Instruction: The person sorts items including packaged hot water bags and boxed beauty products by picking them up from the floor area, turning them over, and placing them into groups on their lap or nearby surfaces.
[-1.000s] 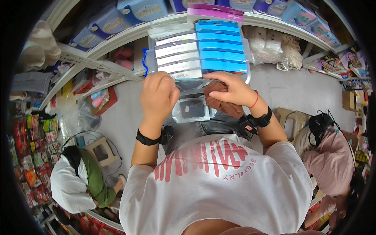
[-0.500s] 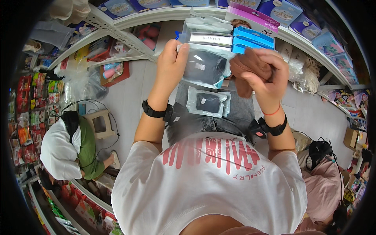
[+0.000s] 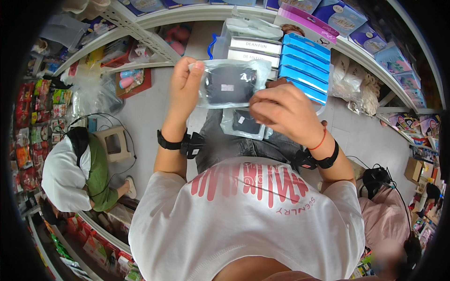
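My left hand (image 3: 185,89) is closed on the left edge of a clear, pale-edged plastic packet (image 3: 229,89) with a dark flat item inside and a small white label. My right hand (image 3: 288,112) is closed round a bunched brown cloth (image 3: 277,83). The cloth lies against the packet's right edge, partly hidden by my fingers. A smaller packet (image 3: 241,122) of the same sort rests on my lap, just below, its right part covered by my right hand.
Ahead stands a container with white boxes (image 3: 255,46) and stacked blue boxes (image 3: 307,65), a purple box (image 3: 309,23) behind them. A white shelf (image 3: 187,18) curves across the front. A person in green trousers (image 3: 104,173) is at left, another in pink (image 3: 384,210) at right, near cables.
My left hand has drawn the packet left, away from the boxes, uncovering more of them. My right hand has come left and down, bringing the cloth onto the packet's edge.
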{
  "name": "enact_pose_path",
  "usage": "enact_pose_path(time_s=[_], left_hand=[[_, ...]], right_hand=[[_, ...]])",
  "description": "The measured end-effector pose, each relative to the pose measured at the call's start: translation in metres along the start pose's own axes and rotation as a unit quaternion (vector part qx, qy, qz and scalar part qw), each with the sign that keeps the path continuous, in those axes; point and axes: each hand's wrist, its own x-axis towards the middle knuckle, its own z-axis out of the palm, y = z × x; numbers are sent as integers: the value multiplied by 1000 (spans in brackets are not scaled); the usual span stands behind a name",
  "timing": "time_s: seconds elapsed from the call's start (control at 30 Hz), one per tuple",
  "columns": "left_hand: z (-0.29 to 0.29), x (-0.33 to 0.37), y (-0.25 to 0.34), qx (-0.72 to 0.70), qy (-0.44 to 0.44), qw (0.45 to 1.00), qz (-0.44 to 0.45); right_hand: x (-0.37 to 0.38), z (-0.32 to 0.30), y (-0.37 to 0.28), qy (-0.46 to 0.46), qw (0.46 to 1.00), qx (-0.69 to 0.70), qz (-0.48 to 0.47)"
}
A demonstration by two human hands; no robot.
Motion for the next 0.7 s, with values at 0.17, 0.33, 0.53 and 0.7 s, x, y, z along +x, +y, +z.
enact_pose_path(time_s=[0.17, 0.33, 0.53, 0.7], left_hand=[[-26, -20, -2, 6, -40, 999, -22], [-19, -43, 3, 145, -178, 970, -83], [12, -55, -18, 240, -295, 925, 13], [8, -38, 2, 200, -137, 970, 12]], right_hand=[[-32, -14, 0, 144, 984, 5, 106], [-47, -7, 3, 180, 966, 20, 184], [-50, 1, 5, 113, 974, -13, 196], [-60, 5, 11, 103, 969, -36, 221]])
